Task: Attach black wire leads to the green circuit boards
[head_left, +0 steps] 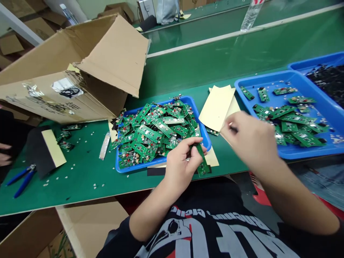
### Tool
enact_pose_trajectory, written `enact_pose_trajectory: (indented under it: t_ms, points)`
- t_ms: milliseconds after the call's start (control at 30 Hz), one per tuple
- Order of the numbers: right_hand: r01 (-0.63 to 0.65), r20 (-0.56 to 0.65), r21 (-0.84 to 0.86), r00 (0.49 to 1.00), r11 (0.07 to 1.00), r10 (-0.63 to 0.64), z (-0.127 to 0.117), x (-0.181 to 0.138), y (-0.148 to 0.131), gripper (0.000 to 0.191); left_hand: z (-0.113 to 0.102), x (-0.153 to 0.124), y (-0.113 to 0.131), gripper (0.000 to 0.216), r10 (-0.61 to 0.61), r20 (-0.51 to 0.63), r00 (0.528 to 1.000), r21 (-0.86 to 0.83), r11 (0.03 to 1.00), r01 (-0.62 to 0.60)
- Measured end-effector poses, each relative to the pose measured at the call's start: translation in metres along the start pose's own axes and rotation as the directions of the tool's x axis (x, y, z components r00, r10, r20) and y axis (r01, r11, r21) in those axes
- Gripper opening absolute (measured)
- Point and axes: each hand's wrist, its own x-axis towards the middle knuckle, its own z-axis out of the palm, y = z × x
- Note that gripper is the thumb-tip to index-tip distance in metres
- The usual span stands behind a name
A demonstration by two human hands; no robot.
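- Circuit board (202, 160): at the near edge of the table, just right of the heaped blue tray (122, 167)
- Left hand (181, 163): fingers pinched on the board's upper end
- Right hand (248, 138): blurred, lifted right of the board; grip cannot be told
- Advice: support the board by its edges, keep it over the table, clear of the heap

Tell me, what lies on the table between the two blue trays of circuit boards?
In the head view, tan paper sheets and one loose circuit board lie there.
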Motion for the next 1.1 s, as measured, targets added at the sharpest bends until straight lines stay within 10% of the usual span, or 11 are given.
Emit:
enact_pose_trajectory:
  t_ms: [300, 500, 767, 900, 1100]
  points:
    - [-0.274, 0.036, 0.384, 0.959, 0.882, 0.282, -0.009, -0.044, 0.051, 0.009, 0.030, 0.041, -0.013, 0.025, -0.090, 0.230, 0.969, -0.217, 0.966, 0.142]
    - [-0.489, -0.055, 0.454, 0.819, 0.745, 0.572, -0.024, -0.086, 0.083, 0.009, 0.107, 0.098, -0.008, 0.019, -0.079, 0.240, 0.968, -0.053, 0.994, 0.095]
    - [-0.548, -0.028, 0.501, 0.763, 0.670, 0.645, -0.035, -0.106, 0.098, 0.014, 0.206, 0.130, -0.016, 0.034, -0.160, 0.450, 0.879, 0.028, 0.986, 0.166]
    - [-0.594, -0.006, 0.526, 0.712, 0.608, 0.702, -0.037, -0.107, 0.097, 0.014, 0.187, 0.117, -0.004, 0.040, -0.063, 0.463, 0.884, 0.125, 0.992, 0.005]
    - [-0.633, 0.085, 0.536, 0.699, 0.559, 0.710, -0.015, -0.102, 0.088, 0.022, 0.071, 0.087, 0.006, 0.027, 0.258, 0.384, 0.887, 0.558, 0.700, -0.445]
